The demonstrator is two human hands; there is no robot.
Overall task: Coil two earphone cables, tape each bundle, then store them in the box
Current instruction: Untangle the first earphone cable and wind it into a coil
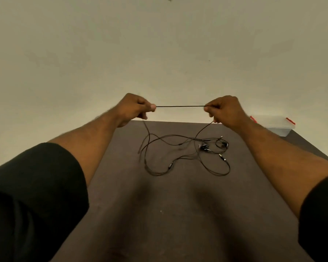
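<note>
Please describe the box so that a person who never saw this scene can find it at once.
Look at the dark table, then follow its far edge to the right corner. The box sits there, just beyond the right hand. It is the only clear plastic thing, with red clips on its lid, apart from the black cables lying mid-table.

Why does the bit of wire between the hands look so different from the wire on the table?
The stretch between the hands is pulled straight and taut; the wire on the table lies in loose, tangled loops. The stretch is held up in the air by the left hand and right hand; the loops rest on the dark table. Both are thin and black.
</note>
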